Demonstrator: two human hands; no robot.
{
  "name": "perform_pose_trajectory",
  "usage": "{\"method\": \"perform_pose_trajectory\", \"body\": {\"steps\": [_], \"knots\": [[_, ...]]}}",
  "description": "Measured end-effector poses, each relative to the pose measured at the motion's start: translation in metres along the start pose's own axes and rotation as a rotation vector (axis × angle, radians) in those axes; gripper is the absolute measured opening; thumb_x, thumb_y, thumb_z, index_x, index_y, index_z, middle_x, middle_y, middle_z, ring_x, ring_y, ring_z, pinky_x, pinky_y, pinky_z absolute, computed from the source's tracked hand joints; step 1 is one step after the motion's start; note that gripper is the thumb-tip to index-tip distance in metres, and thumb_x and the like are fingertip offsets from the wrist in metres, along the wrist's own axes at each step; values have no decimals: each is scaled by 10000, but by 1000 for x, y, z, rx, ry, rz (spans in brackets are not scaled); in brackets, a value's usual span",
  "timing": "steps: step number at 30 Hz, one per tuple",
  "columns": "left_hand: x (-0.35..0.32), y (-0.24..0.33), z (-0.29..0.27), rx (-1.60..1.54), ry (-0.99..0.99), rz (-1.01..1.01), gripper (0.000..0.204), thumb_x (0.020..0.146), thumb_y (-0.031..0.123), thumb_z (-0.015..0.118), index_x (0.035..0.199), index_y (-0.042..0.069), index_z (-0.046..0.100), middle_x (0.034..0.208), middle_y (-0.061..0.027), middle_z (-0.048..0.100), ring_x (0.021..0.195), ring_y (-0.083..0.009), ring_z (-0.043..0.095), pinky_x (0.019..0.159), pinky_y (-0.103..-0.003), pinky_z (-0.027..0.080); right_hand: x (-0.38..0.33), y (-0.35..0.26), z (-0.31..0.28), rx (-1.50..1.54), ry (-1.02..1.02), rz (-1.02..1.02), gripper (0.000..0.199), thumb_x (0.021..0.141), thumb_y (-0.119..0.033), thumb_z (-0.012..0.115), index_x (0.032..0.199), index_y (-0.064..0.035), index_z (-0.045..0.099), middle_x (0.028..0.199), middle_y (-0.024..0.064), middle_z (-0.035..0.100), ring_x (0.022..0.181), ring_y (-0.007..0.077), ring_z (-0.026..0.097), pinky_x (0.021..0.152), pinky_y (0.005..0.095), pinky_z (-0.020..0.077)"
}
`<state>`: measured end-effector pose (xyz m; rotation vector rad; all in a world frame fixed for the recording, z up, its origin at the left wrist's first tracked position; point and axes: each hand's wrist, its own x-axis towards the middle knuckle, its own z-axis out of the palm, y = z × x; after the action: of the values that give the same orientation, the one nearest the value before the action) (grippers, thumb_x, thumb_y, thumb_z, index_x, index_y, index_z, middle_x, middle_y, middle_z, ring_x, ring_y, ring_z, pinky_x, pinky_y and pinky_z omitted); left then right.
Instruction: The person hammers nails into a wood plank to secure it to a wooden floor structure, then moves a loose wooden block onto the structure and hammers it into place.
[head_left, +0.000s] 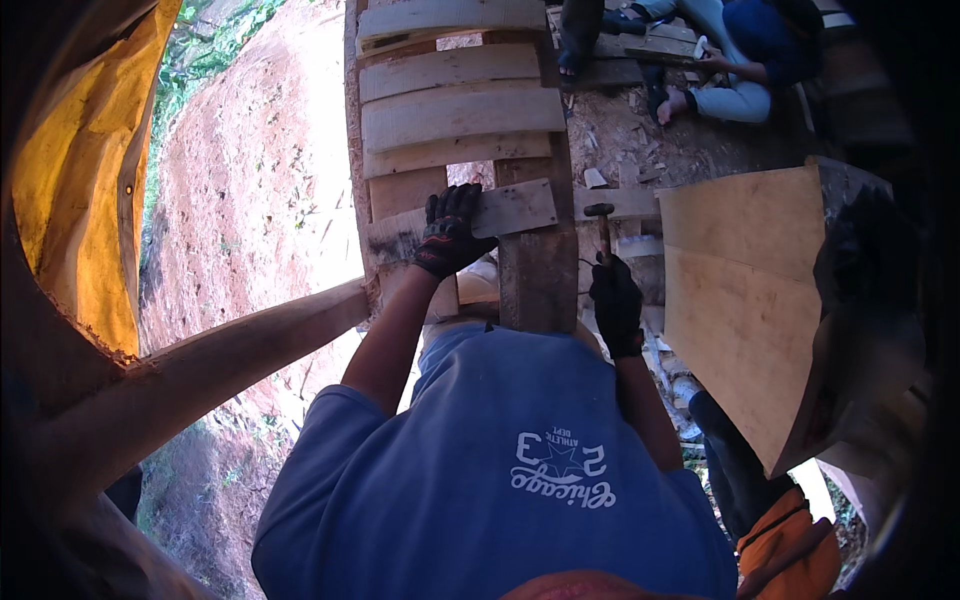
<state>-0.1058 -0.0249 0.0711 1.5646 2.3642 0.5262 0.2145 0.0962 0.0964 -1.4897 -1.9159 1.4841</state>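
Observation:
In front of me lies a wooden frame of slats, like a pallet (455, 118). My left hand (452, 228), in a black glove, rests flat with fingers stretched out on a short grey board (520, 206). That board lies slightly askew across the frame's near part. To the right of the frame, my right hand (617, 303), also gloved in black, is wrapped round the handle of a hammer (601, 222). The hammer's head points away from me and is apart from the board. I cannot see any nail.
Beyond the frame on the right, another person (770, 60) sits handling pieces of wood. A large wooden panel box (745, 290) stands close on my right. A wooden beam (240, 345) runs to the left, near a yellow sheet (85, 170). Wood scraps (625, 130) litter the ground.

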Motion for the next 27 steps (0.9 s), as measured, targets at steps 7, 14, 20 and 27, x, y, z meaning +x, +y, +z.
{"method": "perform_pose_trajectory", "body": {"steps": [7,14,20,27], "knots": [[65,27,23,-390,-1,117,536,944,308,812,1437,148,675,1447,-160,676,1364,-394,605,1165,-497,489,23,-22,-3,-140,-6,-193,293,1068,-195,669,1329,-62,661,982,240,752,872,436,757,698,492,577],[107,31,91,-340,13,286,178,1020,295,731,1081,144,804,1082,-146,776,1030,-365,744,891,-478,593,44,-53,16,-357,-29,-295,322,1110,-172,597,1405,-54,649,1049,231,748,853,376,742,731,489,574],[115,39,69,-433,-41,188,176,1005,304,763,1004,150,849,974,-155,791,932,-345,771,830,-445,606,44,-50,37,-481,-37,-266,401,1121,-223,587,1495,-76,592,1280,228,745,968,432,773,786,491,614],[101,21,94,-563,113,206,193,982,253,771,1131,141,823,1148,-133,802,1145,-302,757,993,-417,612,45,-36,45,-461,5,-449,430,1096,-120,609,1513,-23,573,1326,253,736,1069,427,775,857,485,622]]}}
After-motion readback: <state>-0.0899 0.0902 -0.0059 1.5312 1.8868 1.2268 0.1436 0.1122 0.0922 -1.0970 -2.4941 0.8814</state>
